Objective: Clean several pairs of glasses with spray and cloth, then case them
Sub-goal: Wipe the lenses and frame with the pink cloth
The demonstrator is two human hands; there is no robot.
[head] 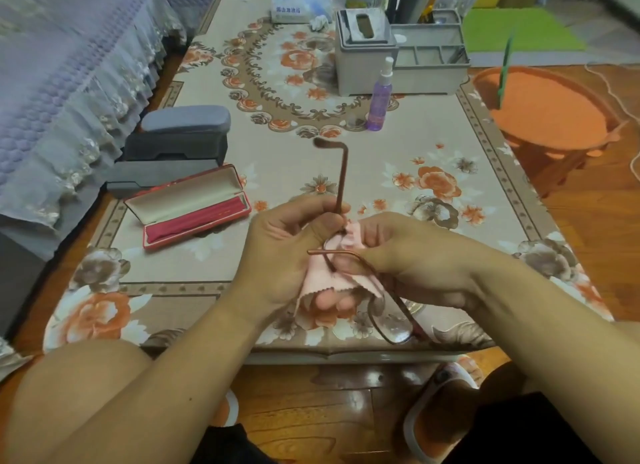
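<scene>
Item: one pair of brown-framed glasses [391, 320], held above the near edge of a table [433, 145] covered in a floral cloth. One temple arm stands upright between the hands; the other crosses level in front of them; a lens hangs low, toward the person. Left hand [287, 256]: fingers curled round the frame near the upright arm's hinge, with a pink cleaning cloth [322, 276] bunched in the palm and hanging below. Right hand [412, 259]: fingers curled, pinching the cloth against the frame. Spray bottle [380, 98], purple with a white top: upright at mid-table, well apart from the hands, just in front of a grey tissue box [363, 55]. A grey organiser tray [431, 60] sits beside that box. Red glasses case [194, 207]: open, lid raised, on the table's left side. Three dark cases [173, 152] lie closed just behind it. An orange stool [550, 110] stands on the wooden floor to the right.
</scene>
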